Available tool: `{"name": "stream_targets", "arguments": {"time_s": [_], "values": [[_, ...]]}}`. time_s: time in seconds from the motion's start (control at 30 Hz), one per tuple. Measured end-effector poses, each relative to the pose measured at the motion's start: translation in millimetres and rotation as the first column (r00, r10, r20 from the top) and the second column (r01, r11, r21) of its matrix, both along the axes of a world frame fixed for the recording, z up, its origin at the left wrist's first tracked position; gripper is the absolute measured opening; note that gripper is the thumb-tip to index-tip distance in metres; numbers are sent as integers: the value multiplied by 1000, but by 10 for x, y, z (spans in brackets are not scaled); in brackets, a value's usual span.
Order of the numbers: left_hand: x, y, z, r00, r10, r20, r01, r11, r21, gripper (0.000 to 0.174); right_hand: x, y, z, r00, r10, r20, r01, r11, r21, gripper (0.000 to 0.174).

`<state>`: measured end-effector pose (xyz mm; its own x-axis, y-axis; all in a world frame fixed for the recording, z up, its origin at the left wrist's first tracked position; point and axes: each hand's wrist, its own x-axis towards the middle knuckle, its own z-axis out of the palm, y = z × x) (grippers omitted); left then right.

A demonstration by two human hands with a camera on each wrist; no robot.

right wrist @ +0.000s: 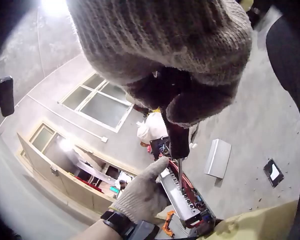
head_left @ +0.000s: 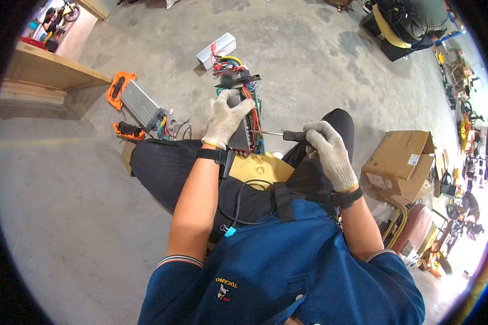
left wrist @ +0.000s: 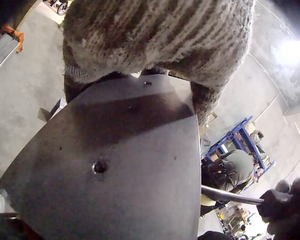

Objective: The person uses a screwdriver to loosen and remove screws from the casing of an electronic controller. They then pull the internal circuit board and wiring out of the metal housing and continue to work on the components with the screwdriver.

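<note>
My gloved left hand (head_left: 226,118) grips an opened electronic controller (head_left: 241,140), a circuit board with a flat metal plate and coloured wires, standing between my knees. Seen from the left wrist, the plate (left wrist: 140,190) fills much of the view, with gloved fingers at its far end. My gloved right hand (head_left: 329,153) holds a screwdriver (head_left: 294,136) by its black handle. Its thin shaft points left, with the tip right at the controller's side. In the right wrist view the shaft (right wrist: 180,167) meets the row of fasteners along the metal strip (right wrist: 182,202).
A silver metal housing (head_left: 217,51) lies on the floor beyond the controller. To the left lies another finned controller (head_left: 145,104) with orange pieces around it. A cardboard box (head_left: 398,165) stands at the right. A yellowish board (head_left: 261,168) sits under the work.
</note>
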<state>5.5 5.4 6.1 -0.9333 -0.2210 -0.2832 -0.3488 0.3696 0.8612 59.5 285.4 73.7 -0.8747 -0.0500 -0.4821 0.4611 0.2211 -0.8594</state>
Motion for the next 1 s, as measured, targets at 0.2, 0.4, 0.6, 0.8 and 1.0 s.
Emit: {"name": "stream_targets", "arguments": {"time_s": [0.2,0.4,0.6,0.8,1.0], "values": [[-16,-11,-84,1000,2,1,-2,1000,-10,72,21,-46,35,1000,-6,-20,7,1000,14,29],[-11,-1,-17,1000,8,8,-8,1000,8,73,5,-44,40,999,-51,-10,51,998,-34,29],[22,2,48,1000,21,-17,-21,999,46,71,10,-48,4,999,-46,3,46,999,-18,29],[0,12,35,999,28,-35,-30,999,-31,70,-5,-73,54,998,-51,-20,51,999,-4,28],[-17,-21,-58,999,20,50,-24,997,67,71,8,-49,26,999,-43,-18,43,998,34,29]]}}
